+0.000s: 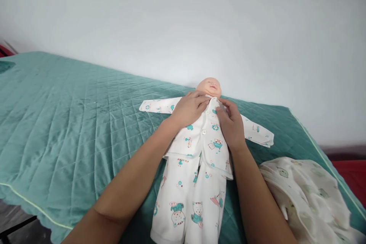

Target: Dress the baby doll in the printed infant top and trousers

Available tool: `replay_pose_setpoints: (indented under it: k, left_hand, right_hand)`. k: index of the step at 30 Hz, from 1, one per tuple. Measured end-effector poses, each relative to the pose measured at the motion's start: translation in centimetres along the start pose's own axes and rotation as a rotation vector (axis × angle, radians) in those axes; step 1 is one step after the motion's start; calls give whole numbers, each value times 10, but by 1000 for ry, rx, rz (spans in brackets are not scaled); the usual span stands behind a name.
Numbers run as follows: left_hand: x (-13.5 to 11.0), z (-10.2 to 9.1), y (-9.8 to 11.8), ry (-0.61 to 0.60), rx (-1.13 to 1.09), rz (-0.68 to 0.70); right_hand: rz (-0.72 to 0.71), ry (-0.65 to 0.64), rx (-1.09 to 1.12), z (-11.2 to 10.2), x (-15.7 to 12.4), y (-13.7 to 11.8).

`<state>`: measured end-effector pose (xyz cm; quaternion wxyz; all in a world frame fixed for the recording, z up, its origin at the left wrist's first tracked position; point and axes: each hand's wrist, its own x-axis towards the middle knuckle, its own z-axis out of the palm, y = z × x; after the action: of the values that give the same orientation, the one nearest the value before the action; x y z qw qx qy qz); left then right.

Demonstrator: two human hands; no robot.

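Two hands: both are on the upper shirt (213, 148), one at each side of the collar (214, 100).
Left hand (191, 107): palm down and fairly flat, fingers slightly bent, tips by the front edge; whether it grips cloth, I cannot tell.
Right hand (233, 124): half curled, thumb on the chest and apart from the forefinger by the collar; a pinch of cloth cannot be made out.
Doll (210, 86): face up, head just beyond the fingertips, body between the forearms.
Long axis: it runs from the head back between the hands toward the wearer, the head end leaning slightly right.
Nearer hand: the left, its fingertips almost on the front edge; the right thumb sits a little off it.
Button (204, 132): on the wearer's side of both hands, between them.
Sleeves (160, 105): spread outward, one past each hand.
Pants (185, 198): below the hands, between the forearms.
Bundle (305, 194): crumpled cloth, right of the right forearm.
Quilt (85, 122): under everything, stretching widely left of the left hand.
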<state>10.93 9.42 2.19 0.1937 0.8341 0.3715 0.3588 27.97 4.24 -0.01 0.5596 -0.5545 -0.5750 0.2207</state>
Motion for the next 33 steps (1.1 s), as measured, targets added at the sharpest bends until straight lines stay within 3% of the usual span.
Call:
replay_pose_setpoints:
  k: [4,8,15,26,33]
  left_hand:
    - [-7,1,4,12,22,-52]
    - [-17,-1,11,62,-179,-72]
    - [-28,-12,6,-58,-500,-92]
    - [-26,-15,-4,-136,-642,-124]
    - [-20,-16,-6,-166,-591,-83]
  right_hand:
    - [-60,5,25,0,-12,-7]
    - [-149,-35,-22,-2,-31,-14]
    - [-247,-97,-147,-6,-60,-16]
    - [-268,-116,-204,-4,-59,-20]
    - [-257,-134,-237,-3,-59,-21]
